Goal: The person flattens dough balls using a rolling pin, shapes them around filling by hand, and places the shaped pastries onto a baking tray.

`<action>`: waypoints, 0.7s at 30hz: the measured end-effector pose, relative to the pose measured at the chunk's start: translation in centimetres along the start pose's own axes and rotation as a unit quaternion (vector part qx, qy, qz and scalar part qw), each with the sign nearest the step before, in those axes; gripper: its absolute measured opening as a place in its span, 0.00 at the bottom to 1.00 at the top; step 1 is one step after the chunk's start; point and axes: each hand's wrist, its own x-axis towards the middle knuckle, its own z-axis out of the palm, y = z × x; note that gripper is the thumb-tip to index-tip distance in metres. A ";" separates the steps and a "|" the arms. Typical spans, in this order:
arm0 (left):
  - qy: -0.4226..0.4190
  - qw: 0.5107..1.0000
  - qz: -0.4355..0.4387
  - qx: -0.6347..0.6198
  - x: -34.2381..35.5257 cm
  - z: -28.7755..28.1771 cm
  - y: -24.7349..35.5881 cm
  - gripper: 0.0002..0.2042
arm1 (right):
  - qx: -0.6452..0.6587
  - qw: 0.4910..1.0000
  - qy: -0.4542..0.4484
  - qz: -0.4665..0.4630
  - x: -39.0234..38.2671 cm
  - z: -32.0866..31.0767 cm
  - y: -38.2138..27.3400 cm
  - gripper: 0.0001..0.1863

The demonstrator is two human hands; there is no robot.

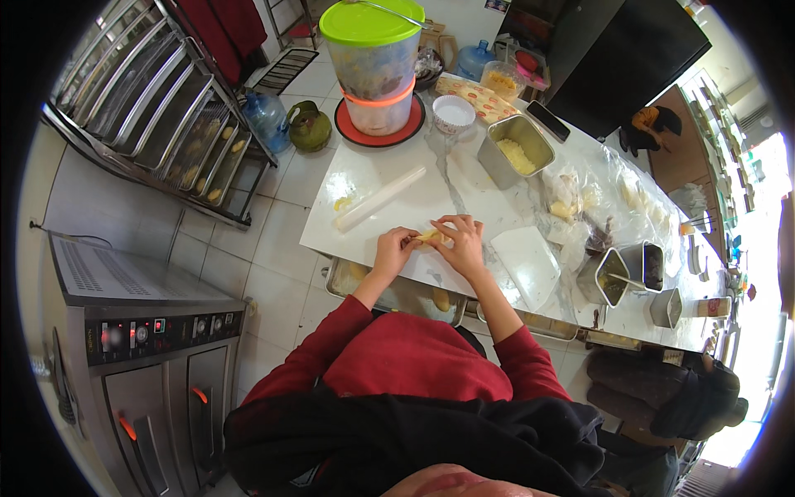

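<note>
My left hand and my right hand meet over the white marble-patterned table. Between their fingertips is a small pale yellow piece of dough, pinched at both ends. Past my left hand lies a long white rolling pin, set at a slant, with yellow crumbs beside it. Under my wrists, at the table's near edge, a metal tray carries a few shaped dough pieces. A white sheet or board rests to the right of my right hand.
Farther back stand a metal tin of pale yellow shreds, a white bowl and stacked tubs with a green lid. Plastic bags and metal containers line the right. An oven and tray rack stand left; other people are at far right.
</note>
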 end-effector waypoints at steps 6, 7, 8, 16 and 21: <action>0.065 0.983 0.120 0.120 0.0 -0.2 0.2 0.05 | -0.001 0.999 -0.032 -0.020 0.1 1.0 1.0 0.08; 0.073 0.979 0.135 0.135 -0.1 -0.4 0.3 0.04 | 0.009 0.999 -0.021 -0.026 0.2 0.8 0.8 0.07; 0.073 0.979 0.134 0.135 -0.2 -0.5 0.3 0.04 | 0.010 0.999 -0.022 -0.026 0.2 0.9 0.4 0.07; 0.033 0.998 0.045 -0.001 -0.9 -0.5 0.4 0.06 | 0.015 1.000 0.002 -0.023 0.0 1.2 0.3 0.10; 0.027 0.999 0.042 0.007 -0.8 -0.7 -0.3 0.07 | 0.028 0.998 -0.045 -0.022 0.0 0.0 0.9 0.08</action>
